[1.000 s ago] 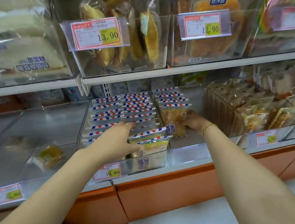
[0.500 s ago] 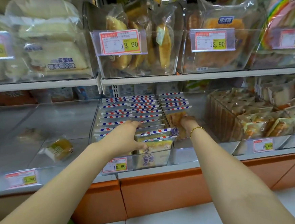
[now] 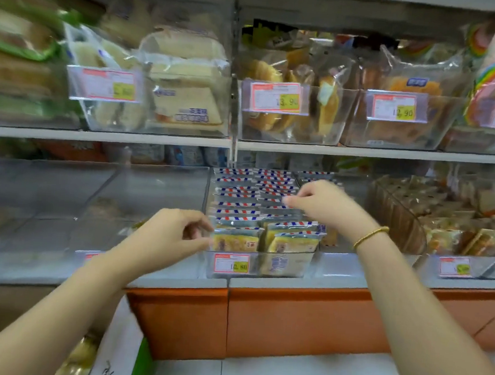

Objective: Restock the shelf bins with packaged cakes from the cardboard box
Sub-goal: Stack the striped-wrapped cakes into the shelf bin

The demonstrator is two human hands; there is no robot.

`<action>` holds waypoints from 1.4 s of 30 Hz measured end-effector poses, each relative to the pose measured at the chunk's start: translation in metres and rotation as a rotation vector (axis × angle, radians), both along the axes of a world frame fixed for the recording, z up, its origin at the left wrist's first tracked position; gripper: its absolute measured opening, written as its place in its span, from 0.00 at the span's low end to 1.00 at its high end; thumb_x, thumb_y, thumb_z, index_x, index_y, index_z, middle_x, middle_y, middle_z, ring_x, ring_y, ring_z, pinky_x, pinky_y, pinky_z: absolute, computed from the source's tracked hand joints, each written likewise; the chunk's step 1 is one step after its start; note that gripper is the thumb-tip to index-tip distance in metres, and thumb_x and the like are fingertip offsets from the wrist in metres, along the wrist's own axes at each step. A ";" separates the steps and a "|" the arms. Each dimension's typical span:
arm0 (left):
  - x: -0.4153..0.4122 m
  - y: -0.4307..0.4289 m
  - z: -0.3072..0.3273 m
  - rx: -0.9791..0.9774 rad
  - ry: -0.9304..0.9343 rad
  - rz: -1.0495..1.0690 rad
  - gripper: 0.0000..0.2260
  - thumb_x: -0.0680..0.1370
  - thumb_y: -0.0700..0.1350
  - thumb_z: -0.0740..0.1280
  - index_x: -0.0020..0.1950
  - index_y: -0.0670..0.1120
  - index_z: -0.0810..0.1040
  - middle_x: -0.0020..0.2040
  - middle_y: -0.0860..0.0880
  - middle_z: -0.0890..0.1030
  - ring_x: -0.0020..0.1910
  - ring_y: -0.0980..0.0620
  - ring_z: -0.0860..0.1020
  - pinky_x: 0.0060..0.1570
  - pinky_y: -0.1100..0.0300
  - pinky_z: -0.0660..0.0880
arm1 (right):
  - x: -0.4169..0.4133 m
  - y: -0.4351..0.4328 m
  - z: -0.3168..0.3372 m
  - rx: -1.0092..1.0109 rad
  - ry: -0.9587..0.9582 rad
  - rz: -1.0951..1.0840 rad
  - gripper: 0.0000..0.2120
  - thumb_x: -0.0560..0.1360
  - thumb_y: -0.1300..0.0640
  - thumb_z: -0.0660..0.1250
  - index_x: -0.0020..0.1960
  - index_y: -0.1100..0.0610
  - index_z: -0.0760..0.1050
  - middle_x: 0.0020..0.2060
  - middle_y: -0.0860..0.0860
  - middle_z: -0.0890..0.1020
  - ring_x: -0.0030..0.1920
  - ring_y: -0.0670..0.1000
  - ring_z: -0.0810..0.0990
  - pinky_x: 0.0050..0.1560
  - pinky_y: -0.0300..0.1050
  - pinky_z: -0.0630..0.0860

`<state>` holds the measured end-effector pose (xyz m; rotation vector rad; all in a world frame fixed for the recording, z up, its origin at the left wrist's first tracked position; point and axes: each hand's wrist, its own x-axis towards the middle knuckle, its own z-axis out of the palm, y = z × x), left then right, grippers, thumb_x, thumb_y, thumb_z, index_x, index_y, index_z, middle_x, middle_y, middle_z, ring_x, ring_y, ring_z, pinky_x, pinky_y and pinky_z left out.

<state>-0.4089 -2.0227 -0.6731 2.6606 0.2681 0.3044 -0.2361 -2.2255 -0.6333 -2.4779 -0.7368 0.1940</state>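
Several packaged cakes (image 3: 247,214) with red-and-blue striped edges stand in rows in a clear shelf bin (image 3: 281,265) on the lower shelf, which carries a 10.80 price tag. My left hand (image 3: 171,234) hovers at the bin's front left corner, fingers loosely curled, holding nothing. My right hand (image 3: 325,203), blurred and wearing a gold bracelet, hangs over the back rows with its fingertips close to the pack tops and nothing in it. The cardboard box (image 3: 118,351) shows at the bottom left, with yellow cake packs (image 3: 80,357) inside.
Clear bins (image 3: 151,191) left of the striped packs hold almost nothing. To the right is a bin of brown wrapped cakes (image 3: 401,217). The upper shelf (image 3: 332,149) carries bins of bread and buns. An orange base panel (image 3: 289,323) runs below, and the floor is white tile.
My right hand left the bin on the right and moved over the striped rows. My left hand drew back off the packs to the bin's front left corner. The cardboard box came into view.
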 end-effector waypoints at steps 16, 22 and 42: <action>-0.347 0.176 -0.078 -0.274 0.003 0.645 0.11 0.71 0.49 0.75 0.38 0.47 0.75 0.36 0.51 0.79 0.34 0.62 0.76 0.39 0.63 0.70 | -0.249 0.268 -0.101 -0.048 -0.031 0.726 0.09 0.72 0.60 0.65 0.39 0.49 0.67 0.38 0.46 0.75 0.43 0.49 0.74 0.41 0.42 0.65; -0.432 0.245 -0.127 -0.275 0.127 0.971 0.09 0.73 0.45 0.72 0.36 0.47 0.74 0.36 0.48 0.78 0.35 0.52 0.75 0.38 0.58 0.70 | -0.299 0.344 -0.173 -0.280 0.087 0.815 0.07 0.71 0.64 0.61 0.38 0.53 0.68 0.38 0.49 0.76 0.41 0.51 0.74 0.38 0.44 0.67; -0.367 0.444 -0.247 -0.676 0.193 1.208 0.09 0.77 0.43 0.66 0.42 0.39 0.77 0.36 0.46 0.74 0.34 0.50 0.73 0.35 0.58 0.71 | -0.344 0.508 -0.312 -0.393 0.159 0.753 0.16 0.75 0.47 0.67 0.57 0.55 0.76 0.48 0.51 0.82 0.47 0.50 0.80 0.44 0.43 0.77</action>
